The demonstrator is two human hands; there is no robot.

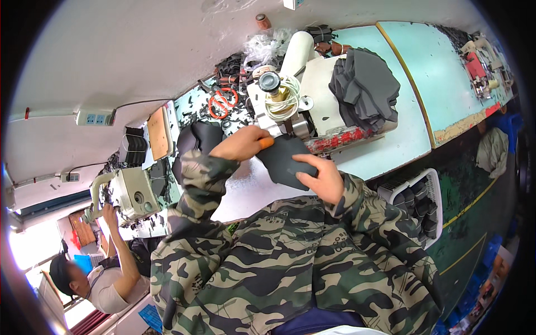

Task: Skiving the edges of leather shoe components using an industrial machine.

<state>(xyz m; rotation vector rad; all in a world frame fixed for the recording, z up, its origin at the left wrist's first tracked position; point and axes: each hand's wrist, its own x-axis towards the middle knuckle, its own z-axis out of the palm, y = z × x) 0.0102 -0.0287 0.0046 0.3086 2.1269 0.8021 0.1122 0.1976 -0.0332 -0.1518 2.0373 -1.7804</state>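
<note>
Both my hands are on a dark grey sheet-like piece at the front of a cream bench machine. My left hand, with an orange cover on a finger, grips the piece's upper left edge close to the machine's working head. On the right side, my right hand pinches the piece between thumb and fingers. A pile of similar dark grey pieces lies on top of the machine. Darker stacked pieces rest on the table left of my left hand.
Orange-handled scissors lie among black scraps behind my left hand. A white basket of dark pieces stands at right, below the table edge. Another person works at a second machine on the left. A wooden board lies near the wall.
</note>
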